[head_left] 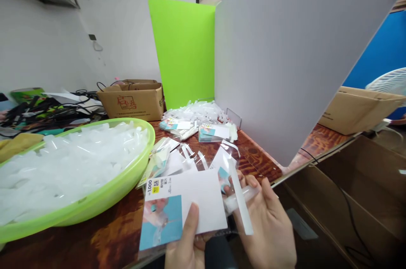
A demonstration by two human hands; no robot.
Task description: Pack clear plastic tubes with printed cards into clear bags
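Card (174,207): smallest print too small to read. Left hand (187,248): fingers mostly hidden behind card. Right hand (268,220), right of card: fingers partly covered by translucent tube (231,205). Green basin (104,201), left of card: cut by left edge. Fan (388,80), far right of card: cut by right edge.

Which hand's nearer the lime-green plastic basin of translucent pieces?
Left. The left hand, gripping a white-and-blue printed card, is to the basin's right, on the near side; the right hand is farther right, at a translucent plastic tube.
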